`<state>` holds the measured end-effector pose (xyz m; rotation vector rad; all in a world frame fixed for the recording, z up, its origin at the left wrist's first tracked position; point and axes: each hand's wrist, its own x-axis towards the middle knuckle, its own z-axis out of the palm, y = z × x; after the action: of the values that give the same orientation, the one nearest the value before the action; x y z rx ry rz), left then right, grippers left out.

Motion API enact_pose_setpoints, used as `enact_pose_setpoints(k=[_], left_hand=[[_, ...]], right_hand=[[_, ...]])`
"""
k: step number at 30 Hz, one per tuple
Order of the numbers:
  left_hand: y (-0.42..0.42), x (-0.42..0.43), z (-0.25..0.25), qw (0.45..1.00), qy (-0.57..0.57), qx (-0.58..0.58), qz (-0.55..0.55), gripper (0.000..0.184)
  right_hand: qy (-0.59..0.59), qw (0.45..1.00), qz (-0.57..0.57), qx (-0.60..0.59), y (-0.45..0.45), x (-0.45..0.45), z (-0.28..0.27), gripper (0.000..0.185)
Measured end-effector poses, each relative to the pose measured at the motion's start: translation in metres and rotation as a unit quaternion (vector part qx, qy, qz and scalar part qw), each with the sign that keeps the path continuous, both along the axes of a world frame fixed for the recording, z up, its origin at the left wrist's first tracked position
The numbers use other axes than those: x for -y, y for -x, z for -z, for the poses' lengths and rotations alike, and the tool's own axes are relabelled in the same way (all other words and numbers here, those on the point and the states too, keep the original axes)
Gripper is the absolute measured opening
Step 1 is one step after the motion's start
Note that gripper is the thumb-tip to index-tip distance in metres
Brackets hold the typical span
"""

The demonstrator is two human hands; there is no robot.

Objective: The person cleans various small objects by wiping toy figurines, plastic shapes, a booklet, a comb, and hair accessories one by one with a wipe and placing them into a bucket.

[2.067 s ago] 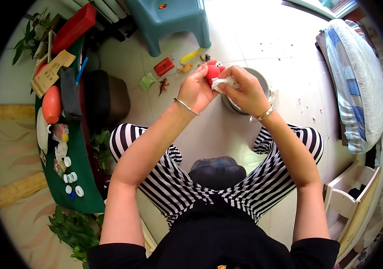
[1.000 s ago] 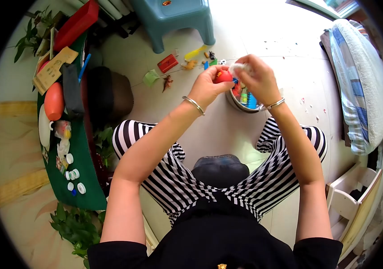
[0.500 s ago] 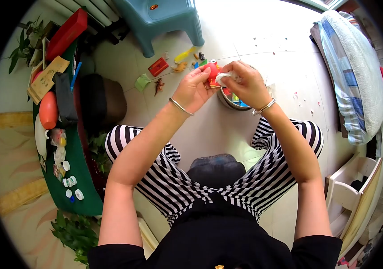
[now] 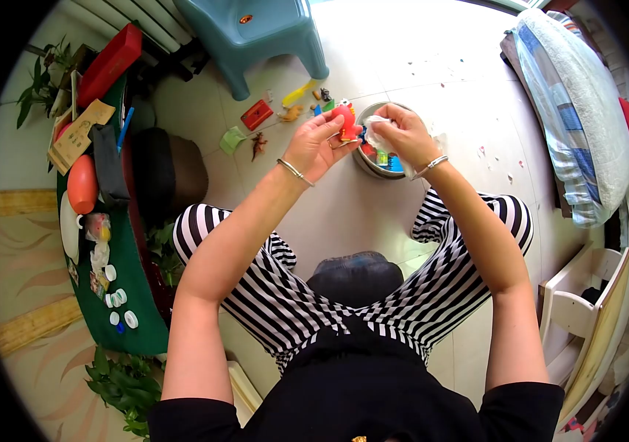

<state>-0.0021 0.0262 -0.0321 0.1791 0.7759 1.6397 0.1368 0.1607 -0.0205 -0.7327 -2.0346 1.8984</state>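
Observation:
My left hand (image 4: 319, 145) is closed on a small red toy figure (image 4: 345, 122) with white and yellow details, held up between thumb and fingers. Bunched in my right hand (image 4: 407, 136) is a white tissue or cloth (image 4: 380, 131), just right of the toy and apart from it. Beneath my right hand stands a round metal tin (image 4: 375, 172) with colourful pieces inside, partly hidden by that hand. On the floor beyond my left hand lie a red box-like toy (image 4: 257, 115), a brown dinosaur figure (image 4: 258, 145), a yellow piece (image 4: 298, 94) and a light green piece (image 4: 232, 139).
A blue-grey plastic stool (image 4: 255, 44) stands ahead. To the left, a green-topped table (image 4: 134, 317) bears white caps, an orange vase-like object (image 4: 82, 184) and boxes. A plastic-covered cushion (image 4: 583, 118) is at right, above a white wooden rack (image 4: 576, 317). Small scraps dot the floor.
My right hand with the white tissue has moved right, away from the red toy, which shows more fully now. My left hand still holds the toy.

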Motion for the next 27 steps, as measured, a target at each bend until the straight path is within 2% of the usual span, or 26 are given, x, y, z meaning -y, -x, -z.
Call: enact_pose_setpoints(k=[3, 5, 8, 11, 14, 17, 18, 19, 27], left_hand=[[-0.004, -0.006, 0.008, 0.999, 0.001, -0.045, 0.021, 0.031], [-0.011, -0.012, 0.009, 0.997, 0.010, -0.070, 0.020, 0.033], [-0.022, -0.023, 0.010, 0.993, 0.037, -0.108, 0.003, 0.034], [-0.020, -0.048, 0.027, 0.990, 0.066, -0.122, 0.002, 0.033], [-0.025, -0.073, 0.042, 0.989, 0.101, -0.110, 0.011, 0.031], [-0.028, -0.100, 0.084, 0.988, 0.128, -0.086, -0.005, 0.031], [-0.030, -0.108, 0.103, 0.987, 0.136, -0.086, -0.011, 0.032], [-0.036, -0.115, 0.117, 0.986, 0.147, -0.071, -0.022, 0.033], [-0.061, -0.123, 0.200, 0.970, 0.219, -0.107, 0.012, 0.024]], right_hand=[[0.025, 0.998, -0.020, 0.049, -0.007, 0.001, -0.001, 0.025], [0.051, 0.998, -0.027, 0.022, -0.012, -0.004, 0.012, 0.030], [0.073, 0.993, -0.041, 0.086, -0.023, -0.001, -0.010, 0.034], [0.134, 0.989, 0.018, 0.064, -0.024, -0.007, -0.015, 0.034], [0.161, 0.981, 0.031, 0.102, -0.022, -0.033, 0.014, 0.030], [0.189, 0.973, 0.097, 0.089, -0.021, -0.039, 0.044, 0.029], [0.198, 0.971, 0.114, 0.068, -0.020, -0.044, 0.069, 0.029], [0.209, 0.966, 0.118, 0.093, -0.025, -0.045, 0.073, 0.026], [0.320, 0.916, 0.219, 0.103, -0.033, -0.043, 0.170, 0.020]])
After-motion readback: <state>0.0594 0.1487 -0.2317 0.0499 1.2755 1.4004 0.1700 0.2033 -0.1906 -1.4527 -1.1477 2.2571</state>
